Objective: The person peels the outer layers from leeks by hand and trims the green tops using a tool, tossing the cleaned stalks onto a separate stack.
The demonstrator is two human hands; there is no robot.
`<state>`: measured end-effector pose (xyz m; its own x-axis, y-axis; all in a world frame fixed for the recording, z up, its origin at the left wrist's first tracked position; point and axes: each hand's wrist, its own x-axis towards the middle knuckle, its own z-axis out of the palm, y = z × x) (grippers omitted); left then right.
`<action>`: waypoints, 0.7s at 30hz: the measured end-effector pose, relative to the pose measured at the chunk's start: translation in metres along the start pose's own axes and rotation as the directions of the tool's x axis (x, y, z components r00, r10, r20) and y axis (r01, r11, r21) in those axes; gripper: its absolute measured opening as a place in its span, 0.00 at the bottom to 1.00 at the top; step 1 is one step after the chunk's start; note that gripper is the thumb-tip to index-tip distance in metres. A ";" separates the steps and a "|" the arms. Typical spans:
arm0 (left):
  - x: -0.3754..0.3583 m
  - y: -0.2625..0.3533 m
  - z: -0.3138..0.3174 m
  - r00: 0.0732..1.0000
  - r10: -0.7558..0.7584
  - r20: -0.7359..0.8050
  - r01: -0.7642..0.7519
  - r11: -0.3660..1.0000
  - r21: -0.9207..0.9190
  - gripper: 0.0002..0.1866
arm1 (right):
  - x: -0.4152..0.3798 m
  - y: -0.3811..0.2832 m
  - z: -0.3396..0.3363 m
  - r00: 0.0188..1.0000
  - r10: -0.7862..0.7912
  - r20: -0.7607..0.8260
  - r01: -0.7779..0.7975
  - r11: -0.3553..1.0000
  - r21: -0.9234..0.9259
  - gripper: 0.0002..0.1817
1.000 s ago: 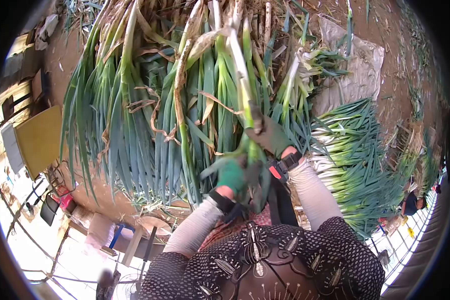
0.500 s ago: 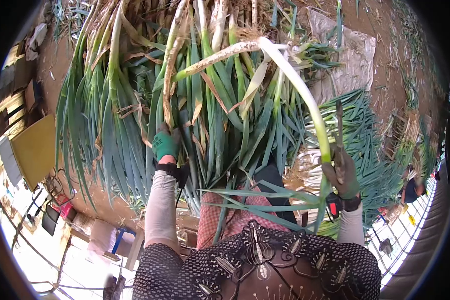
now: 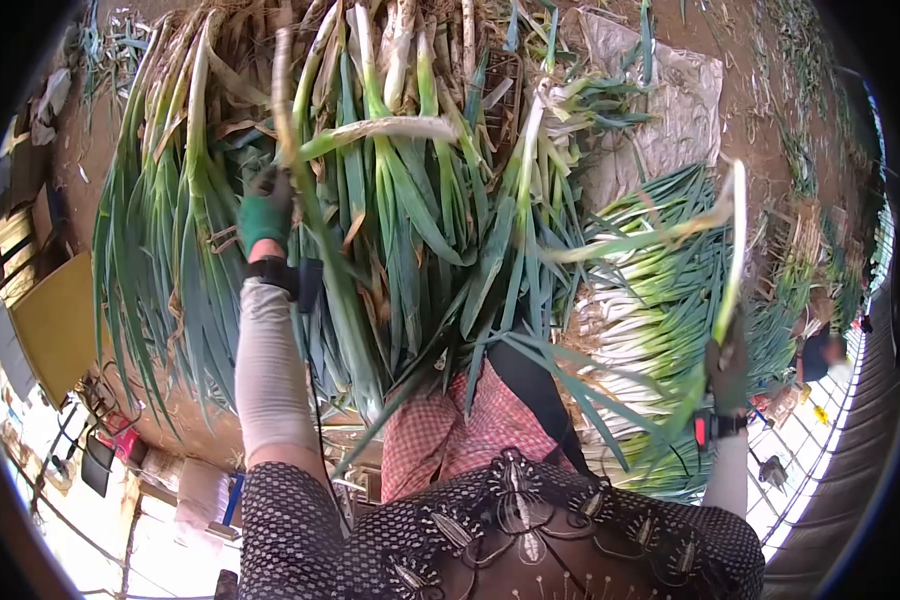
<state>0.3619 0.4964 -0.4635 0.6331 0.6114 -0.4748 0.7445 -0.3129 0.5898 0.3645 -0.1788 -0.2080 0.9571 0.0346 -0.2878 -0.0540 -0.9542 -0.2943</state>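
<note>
My left hand (image 3: 267, 212), in a green and dark glove, closes around a green onion whose blurred brownish stalk (image 3: 282, 90) points up. The onion's long green leaves (image 3: 345, 320) hang down toward my lap. At the right, my gloved right hand (image 3: 727, 375) is closed on a green onion with a clean white stalk (image 3: 738, 210) standing upright and leaves drooping below. Beside it a blurred green-brown strip (image 3: 650, 236) crosses in the air. Unpeeled green onions (image 3: 205, 150) with brown, dry outer layers lie heaped in front of me.
White-stalked green onions (image 3: 625, 345) lie in a pile at my right. Behind them a pale sheet (image 3: 695, 105) covers some soil. A yellow panel (image 3: 55, 320) stands at far left. Another person (image 3: 820, 355) is small at far right.
My left hand has moved left and up with the brownish-stalked onion. My right hand has swung right, and its white-stalked onion now stands upright, clear of the heap.
</note>
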 end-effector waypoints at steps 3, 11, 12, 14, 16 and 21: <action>-0.033 -0.006 0.038 0.991 -0.105 0.079 0.089 0.980 0.181 0.30 | 0.056 0.001 0.078 0.976 -0.208 -0.065 0.207 0.978 -0.015 0.34; -0.072 -0.011 0.080 0.981 0.057 0.183 -0.104 0.962 0.254 0.30 | 0.101 -0.141 0.193 0.916 0.106 0.388 -0.209 0.950 0.233 0.29; -0.079 -0.006 0.075 0.955 0.042 0.295 -0.023 0.997 -0.069 0.29 | 0.094 -0.154 0.192 0.945 0.022 0.326 -0.127 0.945 0.303 0.27; -0.095 0.001 0.068 0.878 0.124 0.463 0.114 0.884 -0.453 0.25 | 0.085 -0.179 0.184 0.899 -0.180 0.400 -0.009 0.904 0.427 0.24; -0.126 0.017 0.059 0.855 0.021 0.518 0.283 0.819 -0.499 0.26 | 0.063 -0.195 0.191 0.762 -0.233 0.604 -0.123 0.864 0.488 0.22; -0.147 -0.001 0.076 0.847 0.067 0.528 0.238 0.840 -0.488 0.23 | 0.020 -0.234 0.223 0.481 -0.186 0.857 -0.342 0.860 0.378 0.26</action>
<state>0.2837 0.3514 -0.4441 0.6976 0.1134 -0.7075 0.6724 0.2375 0.7010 0.3327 0.1112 -0.3485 0.2264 0.4483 -0.8647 -0.4813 -0.7203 -0.4995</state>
